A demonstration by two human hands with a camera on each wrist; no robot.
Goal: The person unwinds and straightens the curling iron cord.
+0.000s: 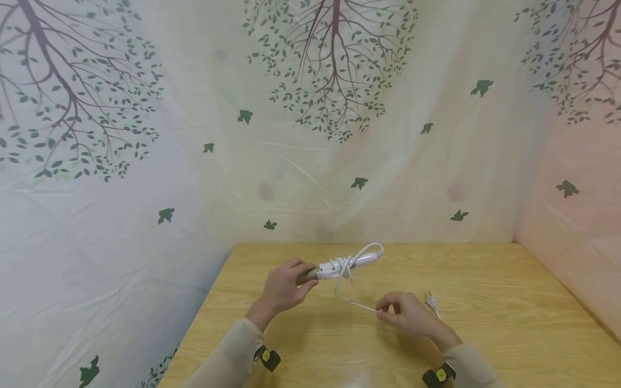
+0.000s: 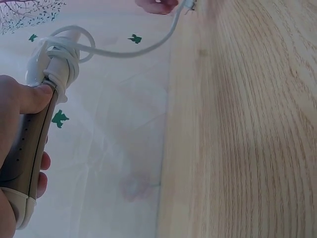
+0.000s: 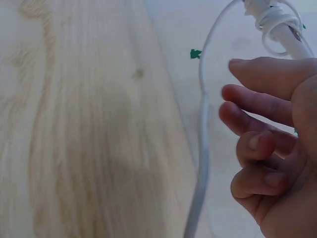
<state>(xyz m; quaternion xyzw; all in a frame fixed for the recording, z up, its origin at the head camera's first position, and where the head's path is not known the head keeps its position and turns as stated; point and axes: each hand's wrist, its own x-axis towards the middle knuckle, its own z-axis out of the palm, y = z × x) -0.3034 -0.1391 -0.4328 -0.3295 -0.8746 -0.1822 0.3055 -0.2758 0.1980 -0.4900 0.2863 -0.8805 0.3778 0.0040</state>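
Observation:
My left hand (image 1: 283, 285) grips a hair straightener (image 2: 34, 126) by its brown-grey body, thumb along one side and fingertips showing at the other. Its white end (image 1: 366, 260) points to the right, and a white cord (image 3: 203, 119) is wound several times around it. From there the cord hangs in a curve toward my right hand (image 1: 407, 312). In the right wrist view the right thumb and fingers are loosely bent with a gap between them, and the cord passes beside their fingertips. Beyond that hand, the white two-prong plug (image 1: 430, 302) shows at the cord's end.
A wood-grain table (image 1: 509, 302) lies beneath both hands. Behind it and at the sides hangs a pale sheet (image 1: 310, 161) printed with trees and green leaves. Each wrist wears a dark band with a small camera (image 1: 439, 374).

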